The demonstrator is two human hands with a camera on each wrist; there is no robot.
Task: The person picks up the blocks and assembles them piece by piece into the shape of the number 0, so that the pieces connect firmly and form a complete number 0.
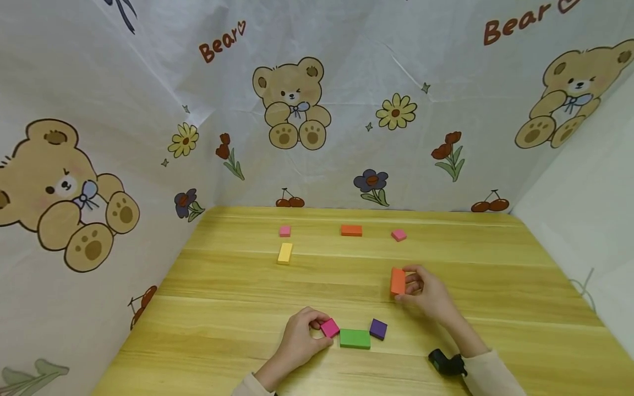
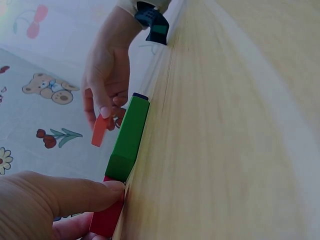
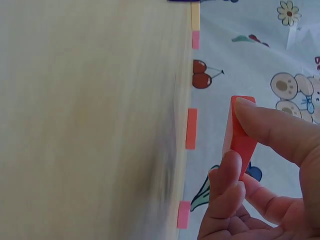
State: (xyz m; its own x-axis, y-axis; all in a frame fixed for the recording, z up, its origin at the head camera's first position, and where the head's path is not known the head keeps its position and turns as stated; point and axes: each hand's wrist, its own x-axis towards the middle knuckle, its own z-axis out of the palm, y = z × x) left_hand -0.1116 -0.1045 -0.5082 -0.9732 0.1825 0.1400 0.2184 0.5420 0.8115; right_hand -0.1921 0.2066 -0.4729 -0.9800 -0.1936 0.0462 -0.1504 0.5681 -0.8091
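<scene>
In the head view my left hand [image 1: 300, 336] pinches a magenta square block [image 1: 329, 328] between thumb and fingers, down on the table. That block touches the left end of a green rectangular block [image 1: 354, 339]. At the green block's other end sits a dark purple square block [image 1: 378, 329], turned at an angle. My right hand [image 1: 430, 291] grips an orange rectangular block [image 1: 398, 281] by its ends. In the right wrist view this orange block [image 3: 242, 132] is held above the table surface, thumb on one end and fingers at the other.
Farther back on the wooden table [image 1: 238, 280] lie a pink square block [image 1: 285, 231], a second orange block [image 1: 351, 230], another pink block [image 1: 398, 235] and a yellow block [image 1: 284, 253]. A bear-print cloth [image 1: 337, 165] rises behind. A black device [image 1: 446, 363] sits at the right wrist.
</scene>
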